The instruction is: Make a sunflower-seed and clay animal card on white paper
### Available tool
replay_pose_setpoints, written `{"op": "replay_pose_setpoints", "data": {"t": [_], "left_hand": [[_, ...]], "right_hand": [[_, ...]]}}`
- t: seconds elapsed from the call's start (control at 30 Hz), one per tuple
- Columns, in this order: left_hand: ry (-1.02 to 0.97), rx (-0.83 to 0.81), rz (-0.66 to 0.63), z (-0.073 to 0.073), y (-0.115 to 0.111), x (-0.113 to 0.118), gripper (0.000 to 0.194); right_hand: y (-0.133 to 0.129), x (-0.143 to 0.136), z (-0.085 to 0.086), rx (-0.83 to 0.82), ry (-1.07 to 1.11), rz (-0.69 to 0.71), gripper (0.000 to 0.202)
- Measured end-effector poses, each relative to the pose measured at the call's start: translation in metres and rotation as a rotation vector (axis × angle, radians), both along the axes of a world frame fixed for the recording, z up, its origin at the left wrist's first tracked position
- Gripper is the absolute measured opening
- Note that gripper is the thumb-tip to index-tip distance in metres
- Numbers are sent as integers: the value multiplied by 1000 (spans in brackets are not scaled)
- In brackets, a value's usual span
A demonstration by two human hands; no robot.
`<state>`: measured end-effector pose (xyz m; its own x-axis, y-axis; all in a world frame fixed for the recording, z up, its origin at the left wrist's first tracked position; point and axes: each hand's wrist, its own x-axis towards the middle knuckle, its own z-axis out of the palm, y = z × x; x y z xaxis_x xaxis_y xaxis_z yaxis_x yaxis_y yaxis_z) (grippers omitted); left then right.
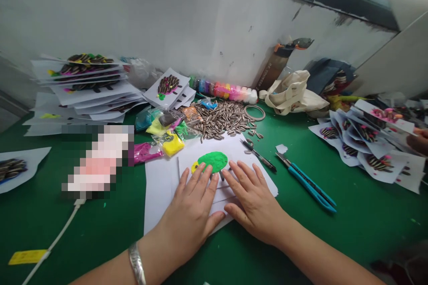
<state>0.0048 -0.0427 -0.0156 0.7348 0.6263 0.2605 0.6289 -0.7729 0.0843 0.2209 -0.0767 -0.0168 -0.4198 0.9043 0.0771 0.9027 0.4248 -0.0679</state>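
Note:
A green clay oval point(214, 161) with a small yellow clay head and dark legs lies on white paper point(160, 200) stacked on the green table. My left hand point(194, 202) rests with fingers spread on the paper, its fingertips touching or just at the lower left edge of the clay figure. To the right of it, my right hand point(252, 198) lies flat with fingers apart, its fingertips beside the figure's rear. Neither hand holds anything.
Behind the paper are sunflower seeds point(220, 118) and bagged clay point(174, 142). A black pen point(259, 156) and blue cutter point(309, 185) lie right. Paper stacks point(100, 98) stand left; more sheets point(368, 142) lie right, near another person's hand point(419, 141). A cable point(63, 231) crosses left.

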Motion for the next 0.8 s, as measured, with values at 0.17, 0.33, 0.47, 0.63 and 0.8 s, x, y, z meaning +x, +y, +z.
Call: {"op": "replay_pose_setpoints", "data": {"t": [0.17,0.33,0.47,0.63,0.8], "left_hand": [[-11,-7,42,2,8,-9,59],[-8,-42,59,-1,11,-11,57],[13,-52,64,-2,10,-10,59],[12,-66,74,-3,9,-10,58],[24,-70,72,-2,9,-10,59]], "right_hand": [[2,-1,1,6,-7,-3,65],[5,-3,1,-13,-21,-13,61],[6,-3,1,-38,0,-38,61],[6,-4,0,-50,9,-57,61],[7,-6,0,-61,2,-66,59]]}}
